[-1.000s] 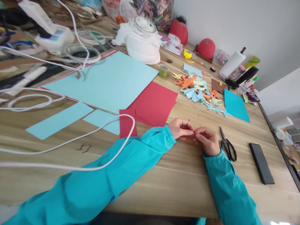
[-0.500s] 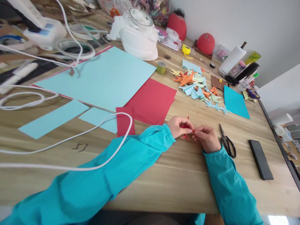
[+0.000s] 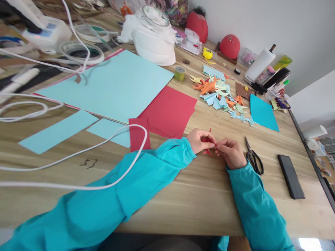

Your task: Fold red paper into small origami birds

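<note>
A small folded red paper piece [image 3: 208, 141] sits between both hands just above the wooden table [image 3: 199, 195]. My left hand [image 3: 200, 140] pinches it from the left with curled fingers. My right hand [image 3: 231, 152] pinches its right end, fingers pressed together. Both arms wear teal sleeves. Behind the hands lies a red paper sheet [image 3: 169, 111], and a smaller red piece [image 3: 139, 134] lies to the left. Black scissors [image 3: 253, 159] lie just right of my right hand.
A pile of folded paper figures [image 3: 222, 97] lies further back, beside a teal sheet [image 3: 262, 113]. A black phone [image 3: 291, 176] rests at the right. Large light-blue sheets [image 3: 112, 85] and a white cable [image 3: 78, 155] fill the left. White containers, tape rolls and red round objects line the back.
The view has shifted slightly, so everything sits a little higher. Both hands stay pinched on the red paper with only small finger movements.
</note>
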`<action>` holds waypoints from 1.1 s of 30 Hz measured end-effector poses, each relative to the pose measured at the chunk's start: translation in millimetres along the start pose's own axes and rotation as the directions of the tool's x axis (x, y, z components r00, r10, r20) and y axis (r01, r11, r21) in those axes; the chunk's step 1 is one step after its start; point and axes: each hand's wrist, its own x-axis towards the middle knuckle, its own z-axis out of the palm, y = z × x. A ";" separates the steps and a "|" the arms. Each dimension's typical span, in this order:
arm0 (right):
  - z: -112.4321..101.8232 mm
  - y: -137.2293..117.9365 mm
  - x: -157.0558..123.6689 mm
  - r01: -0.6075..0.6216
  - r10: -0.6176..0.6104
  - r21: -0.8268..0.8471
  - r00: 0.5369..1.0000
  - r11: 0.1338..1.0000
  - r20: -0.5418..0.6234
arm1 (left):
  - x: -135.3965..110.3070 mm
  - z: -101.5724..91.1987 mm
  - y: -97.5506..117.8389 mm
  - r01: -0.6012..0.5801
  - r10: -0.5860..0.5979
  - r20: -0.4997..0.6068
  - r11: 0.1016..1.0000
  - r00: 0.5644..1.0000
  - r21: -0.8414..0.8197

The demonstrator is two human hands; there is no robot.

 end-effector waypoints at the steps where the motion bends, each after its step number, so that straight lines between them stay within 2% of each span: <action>1: -0.1 0.1 0.2 0.002 -0.002 0.000 1.000 1.000 -0.002 | -0.1 0.0 0.2 0.002 -0.002 0.001 1.000 1.000 0.006; 10: -4.3 5.0 1.5 0.087 -0.087 0.030 0.996 0.996 0.005 | 0.5 0.4 -2.2 0.003 -0.002 -0.009 0.997 1.000 0.071; 13: -3.2 4.6 0.6 0.087 -0.088 0.038 0.996 0.995 0.009 | 0.1 0.0 -0.3 0.013 -0.013 -0.016 1.000 1.000 0.018; 18: -0.8 1.0 -1.1 0.038 -0.040 0.083 0.999 0.996 0.019 | -2.3 -1.2 7.7 0.101 -0.102 -0.004 0.987 0.995 -0.121; 24: -1.7 5.6 -1.6 0.095 -0.093 -0.023 0.995 0.995 0.047 | -3.4 -1.1 11.5 0.093 -0.102 -0.068 0.987 0.992 -0.130; 33: -1.1 7.8 -1.1 0.139 -0.135 -0.078 0.989 0.987 0.053 | -3.1 -0.2 10.0 0.084 -0.093 -0.068 0.989 0.993 -0.118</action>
